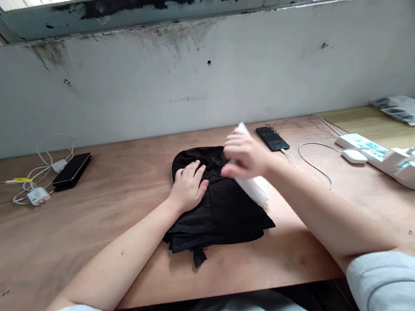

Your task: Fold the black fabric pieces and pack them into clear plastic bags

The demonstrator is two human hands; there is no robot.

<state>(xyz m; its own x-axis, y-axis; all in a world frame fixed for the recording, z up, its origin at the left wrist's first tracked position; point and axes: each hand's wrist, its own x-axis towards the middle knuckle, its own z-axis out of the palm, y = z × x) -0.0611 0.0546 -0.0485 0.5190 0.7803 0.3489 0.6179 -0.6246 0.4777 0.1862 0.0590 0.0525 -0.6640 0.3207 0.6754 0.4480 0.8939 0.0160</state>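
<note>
A black cloth item [226, 209], folded flat, lies on the wooden table with a short black tab sticking out at its front edge. My left hand [188, 186] rests on its upper left part, palm down with the fingers apart. Over its upper right side, my right hand [244, 156] has its fingers curled round a white, thin, crumpled sheet [253, 188]. The sheet hangs along the right edge of the black cloth, partly hidden by the hand and slightly blurred.
Behind on the right lies a black phone [272, 138] with a white cable. Further right are a white power strip [379, 153] with plugs and a clear bag [410, 109]. At the left sit a black case [72, 171] and white chargers [38, 195]. A wall closes off the back.
</note>
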